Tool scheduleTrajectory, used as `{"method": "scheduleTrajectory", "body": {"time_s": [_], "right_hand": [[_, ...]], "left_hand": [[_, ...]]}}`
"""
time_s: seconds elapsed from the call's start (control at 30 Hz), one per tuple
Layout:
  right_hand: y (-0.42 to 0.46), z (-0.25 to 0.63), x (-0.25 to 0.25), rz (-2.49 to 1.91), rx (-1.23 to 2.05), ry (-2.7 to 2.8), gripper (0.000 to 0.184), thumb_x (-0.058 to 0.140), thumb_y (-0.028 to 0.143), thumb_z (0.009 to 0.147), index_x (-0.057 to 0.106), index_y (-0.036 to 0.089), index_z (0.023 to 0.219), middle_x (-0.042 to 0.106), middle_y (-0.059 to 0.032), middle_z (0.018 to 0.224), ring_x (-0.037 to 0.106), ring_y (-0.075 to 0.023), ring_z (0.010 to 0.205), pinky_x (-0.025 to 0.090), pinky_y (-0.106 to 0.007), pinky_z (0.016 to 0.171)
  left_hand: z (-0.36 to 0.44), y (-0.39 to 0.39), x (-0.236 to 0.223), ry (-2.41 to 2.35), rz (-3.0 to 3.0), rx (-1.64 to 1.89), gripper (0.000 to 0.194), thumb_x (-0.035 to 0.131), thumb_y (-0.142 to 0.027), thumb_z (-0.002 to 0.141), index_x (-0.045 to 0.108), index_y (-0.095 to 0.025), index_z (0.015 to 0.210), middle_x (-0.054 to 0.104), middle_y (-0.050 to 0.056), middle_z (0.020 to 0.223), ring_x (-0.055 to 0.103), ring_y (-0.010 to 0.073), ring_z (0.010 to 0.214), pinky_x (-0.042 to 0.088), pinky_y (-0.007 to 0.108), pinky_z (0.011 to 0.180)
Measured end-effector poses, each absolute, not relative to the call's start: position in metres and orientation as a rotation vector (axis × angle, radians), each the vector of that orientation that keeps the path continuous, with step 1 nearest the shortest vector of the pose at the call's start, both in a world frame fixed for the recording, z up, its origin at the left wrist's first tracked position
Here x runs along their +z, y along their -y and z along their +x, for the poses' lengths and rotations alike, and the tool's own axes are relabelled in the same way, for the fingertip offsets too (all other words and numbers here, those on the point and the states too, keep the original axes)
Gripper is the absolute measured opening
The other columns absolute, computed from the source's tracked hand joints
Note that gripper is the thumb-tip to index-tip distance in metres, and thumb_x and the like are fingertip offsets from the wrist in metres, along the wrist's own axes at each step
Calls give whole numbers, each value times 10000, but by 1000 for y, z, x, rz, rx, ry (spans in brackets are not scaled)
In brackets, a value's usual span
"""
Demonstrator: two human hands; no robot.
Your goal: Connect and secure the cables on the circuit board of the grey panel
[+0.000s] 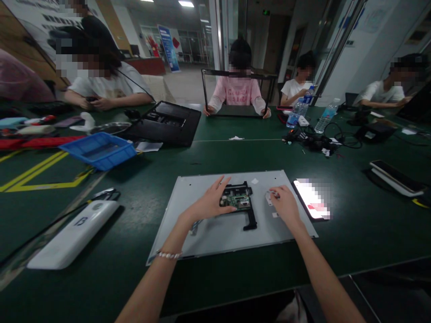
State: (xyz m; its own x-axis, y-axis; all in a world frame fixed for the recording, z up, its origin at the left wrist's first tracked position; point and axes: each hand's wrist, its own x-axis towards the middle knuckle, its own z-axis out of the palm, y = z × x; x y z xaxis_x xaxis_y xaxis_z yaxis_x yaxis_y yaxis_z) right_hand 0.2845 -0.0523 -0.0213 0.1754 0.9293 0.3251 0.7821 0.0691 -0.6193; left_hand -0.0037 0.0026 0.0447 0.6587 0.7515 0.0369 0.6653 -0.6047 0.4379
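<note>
**Bracing board with left hand, fingering small pale part with right**

At left, see left hand [213, 198] spread over near-left end of board [239, 202], thumb and fingers wide apart, not visibly clamped. At right, see right hand [285, 204] with fingertips bunched at small pale part [269, 198]; can't tell whether pinched or just touched. Well apart from each other, both above panel [222, 235].

For board: lies flat near middle of panel, set in black bracket [251, 217], with bracket leg pointing toward wearer. Near left wrist, also on panel: thin strip [194, 228], partly hidden. Just below right fingertips: pale scrap [276, 215]. Just beside panel's right edge: lit phone [309, 197]. Farther left on table [141, 202]: white case [74, 235] and blue tray [101, 159].

To handle well: steady by bracket or board edges, keep fingers off chips and connectors, press lightly. Probably best to lift small part by its rim, slowly, without dragging across panel. Watch for wrist catching strip. Avoid leaning on panel; likely to flex or scratch. Keep scrap away from board.
</note>
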Motion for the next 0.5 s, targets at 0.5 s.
{"method": "scheduleTrajectory", "body": {"time_s": [0.5], "right_hand": [[3,254,5,-1744,180,2020,283,522,237,844,620,158,1098,609,-92,1114,526,-202,1035,382,-306,909]], "left_hand": [[-8,4,31,-1088,2391,403,1040,692,-435,657,68,-225,1462,168,102,1512,253,318,1348,256,433,1102]]}}
